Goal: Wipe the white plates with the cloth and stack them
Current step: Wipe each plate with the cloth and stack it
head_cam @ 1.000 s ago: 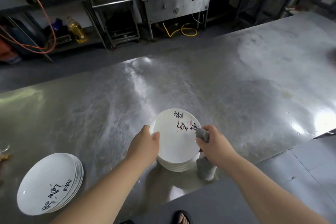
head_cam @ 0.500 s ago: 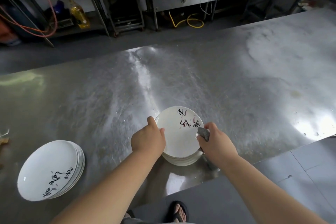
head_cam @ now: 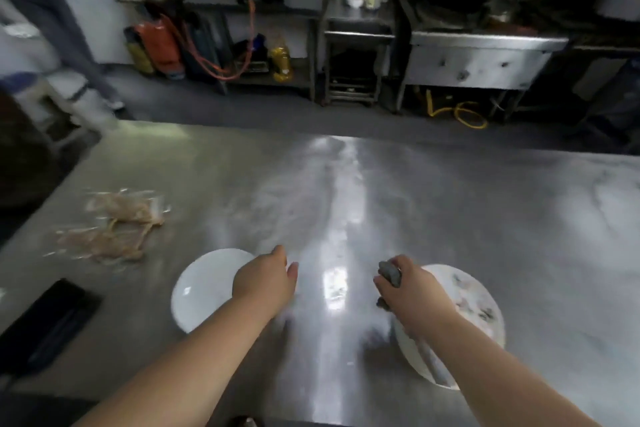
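Note:
A plain-looking white plate (head_cam: 204, 288) lies at the front left of the steel table (head_cam: 346, 204); whether it tops a stack is blurred. My left hand (head_cam: 266, 282) is at its right rim and grips it, with the fingertips hidden. To the right stands a stack of white plates (head_cam: 474, 305) whose top plate bears dark markings. My right hand (head_cam: 412, 291) hovers over that stack's left edge and grips a bunched grey cloth (head_cam: 389, 274). My right forearm hides the near part of that stack.
A heap of beige strands in clear wrapping (head_cam: 110, 229) lies on the table's left side. A flat black object (head_cam: 48, 326) rests at the front left edge. Across a floor aisle stand steel shelves and a stove unit (head_cam: 478, 59).
My left hand carried the top plate off the right stack over to the left. The right hand came off the plate with the cloth. The view swung left and up.

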Demonstrator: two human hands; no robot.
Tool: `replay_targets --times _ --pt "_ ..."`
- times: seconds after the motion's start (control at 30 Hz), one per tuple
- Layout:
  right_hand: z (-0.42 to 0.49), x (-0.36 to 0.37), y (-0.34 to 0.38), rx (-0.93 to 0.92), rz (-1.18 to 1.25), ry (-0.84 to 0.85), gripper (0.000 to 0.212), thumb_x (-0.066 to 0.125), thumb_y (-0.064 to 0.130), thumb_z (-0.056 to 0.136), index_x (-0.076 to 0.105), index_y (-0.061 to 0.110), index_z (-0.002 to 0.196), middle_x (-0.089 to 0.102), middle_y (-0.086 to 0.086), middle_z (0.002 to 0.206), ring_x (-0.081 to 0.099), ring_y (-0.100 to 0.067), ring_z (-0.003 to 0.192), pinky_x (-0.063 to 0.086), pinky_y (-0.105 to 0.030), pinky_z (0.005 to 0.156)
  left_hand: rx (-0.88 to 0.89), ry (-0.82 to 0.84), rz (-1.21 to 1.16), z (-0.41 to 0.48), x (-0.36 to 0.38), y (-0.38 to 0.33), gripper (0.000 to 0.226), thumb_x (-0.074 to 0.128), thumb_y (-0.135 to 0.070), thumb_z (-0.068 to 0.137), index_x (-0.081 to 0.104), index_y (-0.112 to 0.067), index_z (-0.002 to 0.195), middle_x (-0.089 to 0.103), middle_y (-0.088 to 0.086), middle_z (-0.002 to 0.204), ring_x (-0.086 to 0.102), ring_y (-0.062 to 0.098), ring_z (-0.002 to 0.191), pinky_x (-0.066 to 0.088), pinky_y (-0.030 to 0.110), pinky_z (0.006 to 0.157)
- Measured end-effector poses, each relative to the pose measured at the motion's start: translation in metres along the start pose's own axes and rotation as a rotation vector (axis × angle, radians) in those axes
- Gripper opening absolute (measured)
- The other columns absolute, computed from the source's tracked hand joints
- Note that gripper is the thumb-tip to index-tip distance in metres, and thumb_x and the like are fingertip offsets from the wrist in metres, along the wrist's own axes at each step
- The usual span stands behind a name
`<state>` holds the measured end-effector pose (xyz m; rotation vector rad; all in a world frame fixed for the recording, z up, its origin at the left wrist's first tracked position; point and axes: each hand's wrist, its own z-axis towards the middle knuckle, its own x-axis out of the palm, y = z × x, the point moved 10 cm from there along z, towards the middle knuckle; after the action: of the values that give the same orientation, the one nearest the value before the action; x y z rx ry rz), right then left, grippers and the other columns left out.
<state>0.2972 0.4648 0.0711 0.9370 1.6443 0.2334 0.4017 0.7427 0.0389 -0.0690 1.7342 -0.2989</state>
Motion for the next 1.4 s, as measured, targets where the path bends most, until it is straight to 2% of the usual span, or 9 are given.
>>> replay_targets --times 0.3,0.7,0.83,0.93,1.03,1.17,1.27,1.33,1.4 --pt "0.031 0.199 0.117 -0.035 -0.054 0.287 0.013 0.06 0.043 0.088 0.055 0.032 0.093 0.066 0.009 0.082 0.061 -0.009 0.072 0.044 -0.026 0.055 -0.355 0.074 -0.073 -0.031 -0.004 0.24 0.028 0.044 -0.055 0.103 0.05 -0.028 0.103 0.07 0.0 0.101 0.067 0.03 0.092 0.058 0.041 0.079" --pt "0.028 0.227 0.131 0.015 -0.332 0.158 0.02 0.051 0.044 0.096 0.042 0.027 0.094 0.06 0.004 0.077 0.06 -0.017 0.064 0.046 -0.033 0.051 -0.182 0.051 -0.165 -0.018 0.005 0.238 0.032 0.045 -0.042 0.106 0.036 -0.027 0.079 0.046 -0.009 0.063 0.047 0.021 0.06 0.031 0.033 0.055" --pt "0.02 0.197 0.151 0.012 -0.06 0.09 0.014 0.061 0.04 0.095 0.05 0.032 0.1 0.066 0.009 0.075 0.064 0.001 0.057 0.042 -0.019 0.038 -0.172 0.052 -0.574 -0.007 -0.022 0.23 0.029 0.047 -0.048 0.101 0.039 -0.032 0.078 0.052 -0.007 0.064 0.046 0.007 0.052 0.032 0.028 0.05" --pt "0.013 0.161 0.184 -0.031 0.083 0.038 0.015 0.063 0.042 0.094 0.055 0.035 0.105 0.069 0.012 0.076 0.064 0.007 0.067 0.053 -0.02 0.049 -0.186 0.106 -0.982 0.001 -0.054 0.215 0.008 0.046 -0.059 0.092 0.053 -0.055 0.093 0.068 -0.026 0.088 0.063 -0.008 0.075 0.044 0.023 0.06" --pt "0.002 0.114 0.216 -0.049 0.163 -0.072 0.014 0.052 0.045 0.1 0.05 0.038 0.112 0.072 0.016 0.079 0.068 -0.006 0.059 0.061 -0.042 0.064 -0.187 0.121 -1.335 0.009 -0.091 0.195 0.029 0.053 -0.059 0.084 0.065 -0.056 0.11 0.076 -0.016 0.104 0.075 0.01 0.092 0.058 0.029 0.06" --pt "-0.023 0.045 0.269 -0.199 0.273 -0.317 0.008 0.039 0.05 0.097 0.04 0.044 0.102 0.069 0.028 0.1 0.07 -0.01 0.069 0.057 -0.04 0.069 -0.129 0.068 -1.544 0.016 -0.142 0.165 0.023 0.053 -0.042 0.102 0.074 -0.048 0.109 0.08 -0.004 0.11 0.079 0.019 0.093 0.061 0.035 0.061" --pt "-0.046 0.029 0.335 -0.526 0.14 -0.327 0.039 0.039 0.059 0.093 0.043 0.039 0.127 0.054 0.038 0.119 0.053 0.005 0.107 0.044 -0.016 0.092 -0.112 0.082 -1.689 0.013 -0.164 0.139 0.03 0.043 -0.037 0.113 0.072 -0.039 0.12 0.079 0.002 0.117 0.079 0.023 0.1 0.063 0.035 0.064" --pt "-0.055 0.062 0.362 -0.692 -0.172 -0.153 0.075 0.036 0.067 0.094 0.028 0.024 0.155 0.032 0.018 0.157 0.024 -0.014 0.149 0.024 -0.031 0.123 -0.069 0.133 -1.784 0.01 -0.174 0.12 0.034 0.039 -0.036 0.114 0.066 -0.026 0.133 0.076 0.009 0.126 0.075 0.03 0.113 0.065 0.043 0.081" --pt "-0.056 0.09 0.355 -0.662 -0.569 -0.123 0.101 0.017 0.081 0.092 0.0 0.016 0.166 -0.012 0.0 0.174 -0.026 -0.032 0.155 -0.006 -0.051 0.128 -0.034 0.184 -1.805 0.008 -0.181 0.109 0.037 0.038 -0.038 0.115 0.066 -0.025 0.136 0.074 0.009 0.132 0.072 0.03 0.121 0.059 0.049 0.1"
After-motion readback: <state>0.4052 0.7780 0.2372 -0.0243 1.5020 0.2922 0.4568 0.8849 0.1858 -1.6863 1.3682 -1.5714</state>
